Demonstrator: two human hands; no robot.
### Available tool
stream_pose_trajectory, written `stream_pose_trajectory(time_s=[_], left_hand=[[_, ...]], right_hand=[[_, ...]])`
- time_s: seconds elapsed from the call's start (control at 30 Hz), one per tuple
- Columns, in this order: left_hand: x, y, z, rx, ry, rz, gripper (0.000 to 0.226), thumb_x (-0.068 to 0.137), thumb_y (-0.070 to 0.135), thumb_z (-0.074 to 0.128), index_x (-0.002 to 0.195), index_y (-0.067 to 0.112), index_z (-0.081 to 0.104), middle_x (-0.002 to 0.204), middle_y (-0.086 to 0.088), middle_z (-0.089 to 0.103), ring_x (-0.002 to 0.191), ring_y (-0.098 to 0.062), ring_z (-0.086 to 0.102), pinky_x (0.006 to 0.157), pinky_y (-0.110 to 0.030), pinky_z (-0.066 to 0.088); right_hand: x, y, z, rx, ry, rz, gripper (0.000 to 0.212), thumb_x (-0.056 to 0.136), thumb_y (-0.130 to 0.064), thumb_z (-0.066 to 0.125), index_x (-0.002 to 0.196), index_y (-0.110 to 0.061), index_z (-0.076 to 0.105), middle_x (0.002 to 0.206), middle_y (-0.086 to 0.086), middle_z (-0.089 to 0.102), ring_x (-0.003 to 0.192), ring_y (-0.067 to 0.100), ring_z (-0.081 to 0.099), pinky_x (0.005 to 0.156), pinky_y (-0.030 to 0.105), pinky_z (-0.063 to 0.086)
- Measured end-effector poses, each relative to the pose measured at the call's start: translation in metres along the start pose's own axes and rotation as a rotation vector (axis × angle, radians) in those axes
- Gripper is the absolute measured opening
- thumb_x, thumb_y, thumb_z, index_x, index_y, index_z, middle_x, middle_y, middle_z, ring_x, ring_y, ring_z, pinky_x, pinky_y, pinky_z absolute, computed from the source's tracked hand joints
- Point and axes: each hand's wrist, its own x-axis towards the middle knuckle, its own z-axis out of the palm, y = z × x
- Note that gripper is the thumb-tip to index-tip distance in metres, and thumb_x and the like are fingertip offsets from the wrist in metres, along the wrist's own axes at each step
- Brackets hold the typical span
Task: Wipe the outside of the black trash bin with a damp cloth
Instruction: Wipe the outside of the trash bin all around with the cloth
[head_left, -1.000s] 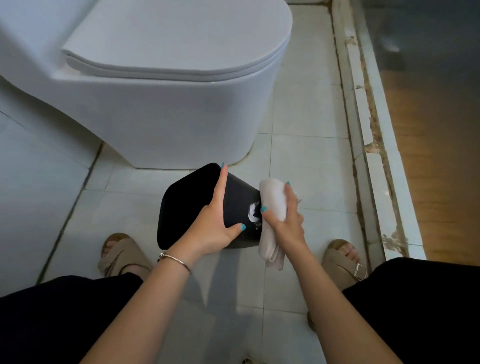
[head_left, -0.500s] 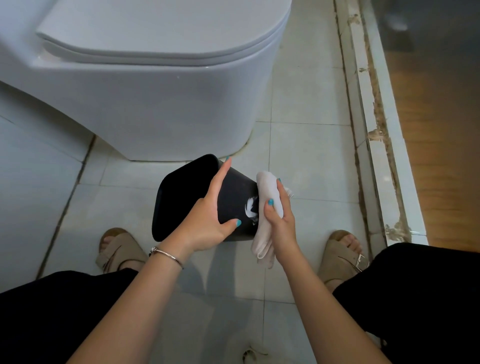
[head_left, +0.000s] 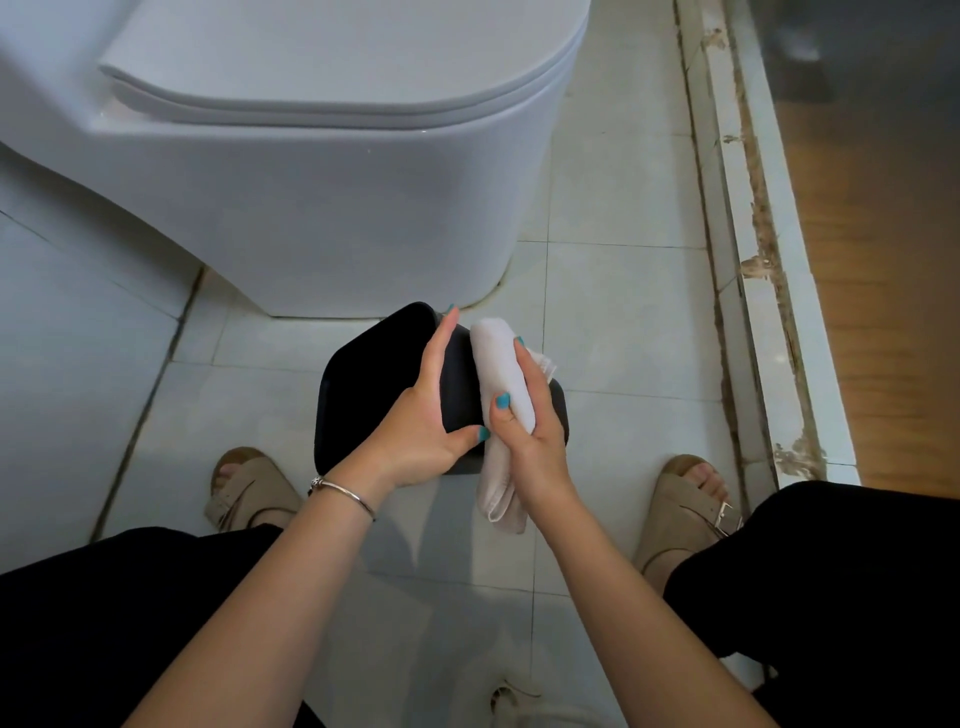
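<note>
Tiled bathroom floor (head_left: 623, 332), just before toilet (head_left: 322, 197): black trash bin (head_left: 363, 395) tipped, long axis leaning right. Left hand (head_left: 421, 415) clasping bin's side; right hand (head_left: 530, 426) gripping white cloth (head_left: 501, 374) against it.

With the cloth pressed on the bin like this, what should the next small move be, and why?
Probably draw the right hand and cloth down the bin wall toward the person. The cloth sits high on the tilted bin's side, the left hand steadies the bin, and the wall below looks uncovered.
</note>
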Motion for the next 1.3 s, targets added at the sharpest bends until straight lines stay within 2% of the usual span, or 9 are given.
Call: stream_pose_trajectory(time_s=[0.13,0.33,0.47,0.6,0.73,0.87,0.93,1.13,1.3], left_hand=[[0.001,0.005,0.002,0.042,-0.017,-0.003,0.113,0.080,0.008,0.072,0.145,0.051,-0.010,0.123,0.014,0.042,0.099,-0.014,0.062,0.088,-0.024,0.050],[-0.003,-0.003,-0.002,0.026,-0.017,0.004,0.112,0.079,0.006,0.073,0.145,0.052,-0.004,0.135,0.022,0.027,0.097,0.026,0.038,0.081,0.004,0.033],[-0.002,0.000,0.001,0.066,-0.023,-0.005,0.110,0.081,0.007,0.072,0.145,0.052,-0.005,0.125,0.017,0.034,0.093,-0.008,0.051,0.075,0.000,0.039],[0.000,-0.002,0.000,0.052,-0.012,0.004,0.111,0.080,0.005,0.071,0.145,0.052,-0.005,0.129,0.022,0.033,0.083,0.021,0.048,0.075,0.003,0.038],[0.001,-0.002,0.002,0.022,-0.001,-0.013,0.110,0.079,0.004,0.071,0.145,0.052,-0.003,0.115,0.034,0.038,0.091,0.005,0.057,0.081,-0.006,0.046],[0.002,-0.006,0.000,-0.014,-0.028,0.013,0.109,0.079,0.008,0.074,0.146,0.050,-0.001,0.119,0.041,0.035,0.097,0.019,0.053,0.084,-0.003,0.041],[0.002,-0.007,-0.002,-0.014,-0.033,0.019,0.109,0.079,0.007,0.073,0.146,0.050,-0.001,0.121,0.037,0.036,0.098,0.019,0.053,0.083,-0.003,0.041],[-0.001,-0.003,-0.005,0.037,-0.037,0.032,0.111,0.077,0.004,0.071,0.146,0.051,-0.002,0.131,0.024,0.033,0.105,-0.006,0.055,0.090,-0.017,0.046],[-0.003,-0.002,-0.007,0.030,-0.024,0.025,0.109,0.078,0.005,0.071,0.144,0.054,-0.001,0.131,0.014,0.036,0.098,-0.005,0.055,0.090,-0.018,0.047]], right_hand=[[0.006,0.006,-0.007,-0.146,0.014,-0.058,0.059,0.090,-0.036,0.054,0.143,-0.047,0.032,0.144,-0.022,0.041,0.128,-0.001,0.043,0.105,0.024,0.039],[0.017,0.023,-0.027,-0.206,0.087,0.066,0.056,0.098,-0.023,0.052,0.146,-0.044,0.030,0.134,-0.021,0.042,0.118,0.009,0.048,0.086,0.008,0.037],[0.021,0.025,-0.033,-0.143,0.138,0.140,0.056,0.097,-0.022,0.053,0.143,-0.046,0.032,0.130,-0.026,0.040,0.112,0.006,0.046,0.083,0.007,0.037],[0.017,0.021,-0.019,-0.118,0.139,0.106,0.055,0.091,-0.038,0.054,0.140,-0.052,0.034,0.132,-0.030,0.042,0.119,0.004,0.047,0.100,0.026,0.040],[0.011,0.002,0.001,-0.065,0.078,0.006,0.056,0.082,-0.051,0.055,0.136,-0.053,0.040,0.137,-0.027,0.045,0.121,-0.005,0.047,0.100,0.024,0.044],[0.005,-0.005,0.010,-0.200,0.023,-0.086,0.063,0.076,-0.063,0.052,0.133,-0.066,0.026,0.117,-0.013,0.053,0.110,0.003,0.052,0.095,0.021,0.042],[0.010,-0.002,0.011,-0.289,0.020,-0.118,0.065,0.078,-0.064,0.050,0.138,-0.063,0.026,0.113,-0.003,0.055,0.103,0.014,0.054,0.094,0.032,0.046],[0.011,0.000,0.005,-0.306,0.067,-0.089,0.053,0.085,-0.053,0.047,0.133,-0.066,0.029,0.138,-0.016,0.049,0.123,0.011,0.049,0.102,0.042,0.044],[0.028,0.011,-0.012,-0.321,0.120,0.022,0.050,0.097,-0.035,0.048,0.140,-0.055,0.031,0.143,-0.021,0.044,0.124,0.012,0.049,0.099,0.029,0.041]])
